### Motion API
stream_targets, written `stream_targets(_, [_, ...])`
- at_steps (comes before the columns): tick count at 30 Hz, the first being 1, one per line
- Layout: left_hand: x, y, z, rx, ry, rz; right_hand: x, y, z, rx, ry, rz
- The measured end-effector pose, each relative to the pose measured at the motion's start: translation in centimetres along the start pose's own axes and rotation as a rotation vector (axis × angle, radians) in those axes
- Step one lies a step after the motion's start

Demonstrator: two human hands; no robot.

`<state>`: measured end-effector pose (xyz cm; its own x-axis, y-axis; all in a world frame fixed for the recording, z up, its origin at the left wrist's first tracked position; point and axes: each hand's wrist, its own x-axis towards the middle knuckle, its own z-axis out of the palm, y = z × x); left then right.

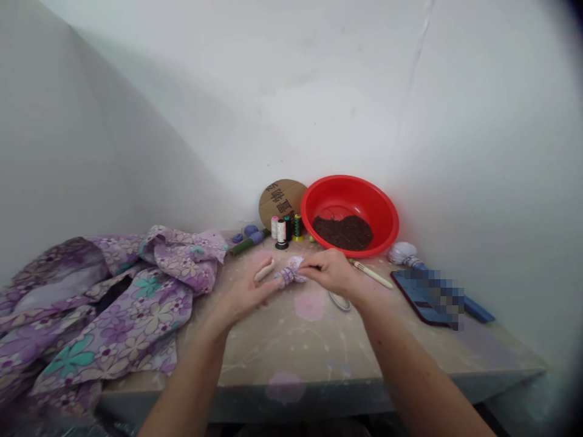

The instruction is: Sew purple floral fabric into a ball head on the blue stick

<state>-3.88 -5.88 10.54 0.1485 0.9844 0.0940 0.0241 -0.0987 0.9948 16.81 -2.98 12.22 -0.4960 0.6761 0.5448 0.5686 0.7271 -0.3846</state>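
Between my hands, over the middle of the table, is a small bundle of pale lilac patterned cloth with dark thread wound round it. My left hand grips its left end between thumb and fingers. A white oblong piece shows at those fingers; whether it is held or wrapped on a finger I cannot tell. With fingertips pinched together, my right hand is at the bundle's right side, and what lies inside the pinch is too small to make out. Scissors, partly hidden, lie under my right wrist.
Purple floral fabric is heaped at left. Thread spools, a cardboard disc and a red basin holding dark brown material stand behind. At right are a pale pen-like tool, a phone and a white ball.
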Motion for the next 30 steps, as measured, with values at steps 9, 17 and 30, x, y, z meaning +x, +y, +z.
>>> stream_targets(9, [1.3, -1.3, 1.6, -0.256, -0.201, -0.122, 0.4, -0.1, 1.8, -0.088, 0.009, -0.01])
stream_targets(17, [2.2, -4.3, -1.7, -0.015, -0.027, -0.075, -0.7, 2.3, -4.0, -0.387, 0.151, 0.09])
stream_targets(30, [1.0, -0.6, -0.2, 0.302, 0.09, 0.207, 0.1, 0.4, -1.5, -0.593, -0.042, 0.071])
